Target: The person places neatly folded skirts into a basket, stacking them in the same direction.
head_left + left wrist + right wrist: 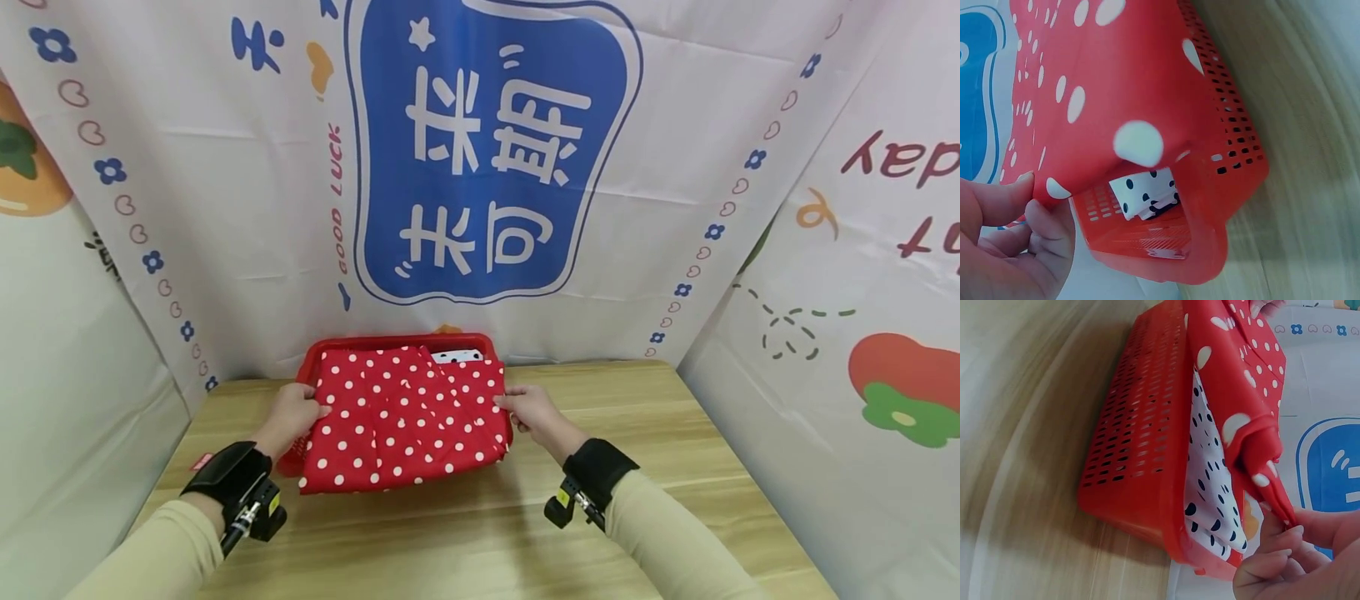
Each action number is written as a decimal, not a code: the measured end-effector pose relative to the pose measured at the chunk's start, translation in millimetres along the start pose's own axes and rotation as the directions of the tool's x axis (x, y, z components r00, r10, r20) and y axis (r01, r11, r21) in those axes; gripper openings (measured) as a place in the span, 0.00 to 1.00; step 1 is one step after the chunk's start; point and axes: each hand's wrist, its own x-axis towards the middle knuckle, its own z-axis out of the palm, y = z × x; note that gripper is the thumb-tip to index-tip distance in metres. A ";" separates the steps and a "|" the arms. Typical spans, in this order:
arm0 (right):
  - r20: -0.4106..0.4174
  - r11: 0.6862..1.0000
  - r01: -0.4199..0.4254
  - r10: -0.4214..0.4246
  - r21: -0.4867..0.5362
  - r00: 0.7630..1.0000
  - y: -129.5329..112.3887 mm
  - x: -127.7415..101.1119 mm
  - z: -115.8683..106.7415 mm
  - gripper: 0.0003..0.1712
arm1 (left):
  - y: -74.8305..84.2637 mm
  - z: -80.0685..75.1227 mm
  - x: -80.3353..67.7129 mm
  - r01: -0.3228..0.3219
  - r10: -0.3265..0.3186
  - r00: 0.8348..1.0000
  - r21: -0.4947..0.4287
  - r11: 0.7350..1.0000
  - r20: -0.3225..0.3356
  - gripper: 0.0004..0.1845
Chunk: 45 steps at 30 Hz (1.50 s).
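A red cloth with white polka dots (405, 417) is spread over a red plastic basket (397, 342), covering most of its opening. My left hand (294, 408) pinches the cloth's left edge between thumb and fingers, as the left wrist view shows. At the opposite side, my right hand (531, 408) pinches a gathered corner of it. Inside the basket lies a white cloth with black spots (1213, 481), partly hidden under the red one; a bit of it also shows at the basket's back right in the head view.
The basket stands on a wood-grain table (600, 517), near its back edge. Behind rises a white printed curtain (262, 208) with a large blue panel. More printed cloth hangs on both sides. A small red tag (202, 461) lies at the table's left.
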 end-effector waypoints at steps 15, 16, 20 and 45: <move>-0.071 0.999 -0.037 0.038 0.010 0.997 -7.9 14.7 3.6 0.17 | 17.5 3.7 5.8 -0.020 0.020 0.998 0.014 1.000 -0.054 0.28; -0.074 0.999 -0.036 0.037 0.012 0.997 -7.4 15.9 3.6 0.17 | 18.6 4.7 5.9 -0.030 0.031 0.997 0.020 0.999 -0.065 0.29; -0.089 0.999 -0.023 0.025 0.024 0.996 -5.3 18.3 4.6 0.17 | 19.9 9.5 6.1 -0.054 0.057 0.992 0.031 0.998 -0.111 0.29; -0.128 1.000 0.008 -0.008 -0.002 0.992 10.4 17.4 27.8 0.25 | -7.2 39.0 11.3 -0.077 0.093 0.963 0.071 0.995 -0.253 0.22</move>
